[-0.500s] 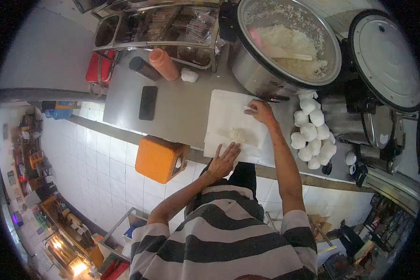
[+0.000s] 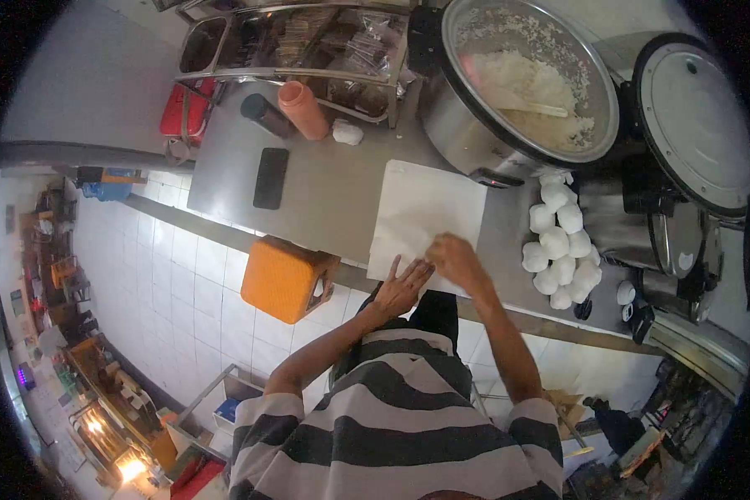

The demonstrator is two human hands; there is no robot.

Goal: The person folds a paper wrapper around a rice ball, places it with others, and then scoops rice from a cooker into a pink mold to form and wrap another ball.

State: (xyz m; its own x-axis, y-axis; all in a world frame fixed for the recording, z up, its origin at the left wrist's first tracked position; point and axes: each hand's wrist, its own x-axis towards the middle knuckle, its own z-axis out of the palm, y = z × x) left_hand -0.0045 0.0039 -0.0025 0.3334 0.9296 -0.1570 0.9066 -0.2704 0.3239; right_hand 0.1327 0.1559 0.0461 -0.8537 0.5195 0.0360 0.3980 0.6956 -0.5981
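Observation:
A stack of white wrapping paper [image 2: 433,196] lies on the steel counter in front of me. My left hand [image 2: 402,287] rests at its near edge, fingers stretched out and spread over the paper. Close beside it, my right hand [image 2: 457,260] is closed and somewhat blurred, holding the edge of the top sheet folded toward me. The small heap of rice is now hidden under that folded sheet and my hands. To the right sits a pile of round white wrapped bundles [image 2: 556,242].
Behind the paper stands a large cooker [image 2: 475,137] of rice with a paddle [image 2: 525,104] inside; its lid [image 2: 692,117] is raised on the right. A black phone [image 2: 270,178], an orange bottle [image 2: 303,110] and a dark bottle [image 2: 264,115] are to the left. An orange stool [image 2: 279,279] stands below.
My right hand has come toward me from the sheet's far right part, folding the sheet over the rice. My left hand has stayed at the near edge.

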